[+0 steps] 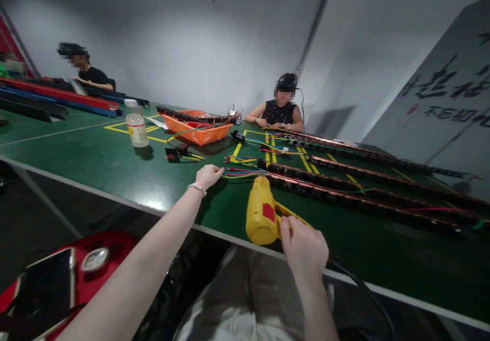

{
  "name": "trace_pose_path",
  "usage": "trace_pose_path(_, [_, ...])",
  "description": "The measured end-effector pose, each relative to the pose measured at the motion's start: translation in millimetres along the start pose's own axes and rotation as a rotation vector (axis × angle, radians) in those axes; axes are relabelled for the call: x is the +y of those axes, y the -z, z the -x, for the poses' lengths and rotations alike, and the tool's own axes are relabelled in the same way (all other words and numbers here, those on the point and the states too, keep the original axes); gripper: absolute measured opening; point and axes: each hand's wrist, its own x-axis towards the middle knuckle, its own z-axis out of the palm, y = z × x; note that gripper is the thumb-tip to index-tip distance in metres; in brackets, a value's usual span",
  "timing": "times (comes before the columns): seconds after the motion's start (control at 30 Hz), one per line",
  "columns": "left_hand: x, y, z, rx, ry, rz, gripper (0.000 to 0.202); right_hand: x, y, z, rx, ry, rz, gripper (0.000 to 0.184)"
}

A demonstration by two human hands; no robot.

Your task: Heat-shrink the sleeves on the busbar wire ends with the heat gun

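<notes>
My right hand (304,244) is wrapped round the handle of a yellow heat gun (261,216) with a red label. Its nozzle points away from me, at the near end of a long dark strip with copper-coloured bars (325,189). Coloured wires (242,173) come out of that end, red, blue, green and yellow among them. At their tips is my left hand (209,175), fingers pinched together on the wire ends. A pale bracelet circles the left wrist.
More long strips (367,172) lie to the right on the green table (95,170). An orange basket (199,134), a bottle (136,124) and a small black part with wires (178,153) stand left of centre. Two people sit across. A phone (46,285) lies on a red stool (115,241).
</notes>
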Motion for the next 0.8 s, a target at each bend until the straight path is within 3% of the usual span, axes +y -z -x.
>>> trace_pose_path(0.53, [1, 1.7, 1, 0.036, 0.021, 0.082, 0.048, -53, 6, 3, -0.027, 0.084, -0.216, 0.032])
trace_pose_path(0.8, [-3, 0.1, -4, 0.044, 0.026, 0.125, 0.047, -81, 5, 0, -0.112, 0.105, -0.284, 0.031])
